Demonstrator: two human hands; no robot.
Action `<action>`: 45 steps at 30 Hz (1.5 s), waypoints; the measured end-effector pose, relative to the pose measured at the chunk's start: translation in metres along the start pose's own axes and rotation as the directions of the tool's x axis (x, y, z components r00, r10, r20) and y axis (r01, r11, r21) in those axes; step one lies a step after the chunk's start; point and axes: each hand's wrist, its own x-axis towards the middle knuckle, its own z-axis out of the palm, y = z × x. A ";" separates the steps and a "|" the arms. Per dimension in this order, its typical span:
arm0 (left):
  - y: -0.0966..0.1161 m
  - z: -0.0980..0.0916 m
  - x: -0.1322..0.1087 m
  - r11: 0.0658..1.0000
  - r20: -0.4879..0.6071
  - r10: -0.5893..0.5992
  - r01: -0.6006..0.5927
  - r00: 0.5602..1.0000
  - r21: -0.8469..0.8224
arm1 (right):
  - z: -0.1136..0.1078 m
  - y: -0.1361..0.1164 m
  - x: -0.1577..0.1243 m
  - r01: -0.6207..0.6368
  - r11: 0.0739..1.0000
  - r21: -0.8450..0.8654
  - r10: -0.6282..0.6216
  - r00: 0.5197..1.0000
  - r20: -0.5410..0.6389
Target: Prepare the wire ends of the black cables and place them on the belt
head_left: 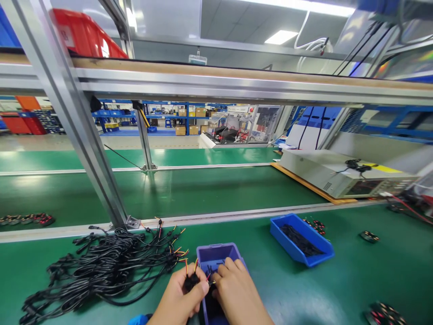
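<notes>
My left hand [184,293] pinches the ends of several black cables [191,281], with thin red and yellow wires standing out of them. My right hand [235,289] is right beside it, over the purple-blue bin [216,247], with its fingers curled together near a pink-and-yellow wire tip. What those fingers grip is hidden. Small dark pieces show inside the bin, partly covered by both hands. On the left lies a heap of black cables [111,266], their stripped wire ends pointing right.
A blue bin [320,260] of black pieces stands to the right. Small round parts with copper coils [369,237] lie about there. An aluminium post [84,131] rises behind the cables, under a shelf rail [216,85]. A grey instrument [338,171] sits at back right.
</notes>
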 end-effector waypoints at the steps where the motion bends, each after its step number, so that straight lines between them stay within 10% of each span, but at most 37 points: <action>1: -0.001 0.000 0.000 1.000 -0.003 0.001 -0.001 1.000 0.008 | 0.001 0.000 0.001 0.006 1.000 0.009 -0.006 1.000 -0.005; 10: -0.001 -0.003 0.002 0.998 0.003 -0.002 0.002 1.000 0.064 | -0.023 0.016 -0.003 -0.076 0.953 0.294 0.096 0.994 -0.052; 18: 0.002 -0.003 0.001 0.997 0.024 0.004 -0.006 1.000 0.080 | -0.043 0.001 -0.003 -0.229 0.315 0.921 0.339 0.934 0.116; 24: 0.007 0.001 -0.001 0.995 0.051 0.055 -0.059 0.997 0.079 | -0.033 -0.004 -0.001 -0.244 0.131 0.961 0.402 0.899 0.173; 37: 0.013 0.002 -0.004 0.994 0.040 0.076 -0.079 0.996 0.074 | -0.034 0.000 -0.001 -0.293 0.144 0.945 0.323 0.917 0.235; 45: 0.012 0.001 -0.005 0.995 0.063 0.092 -0.094 0.994 0.030 | -0.052 0.000 0.003 -0.130 0.432 0.892 0.235 0.972 0.028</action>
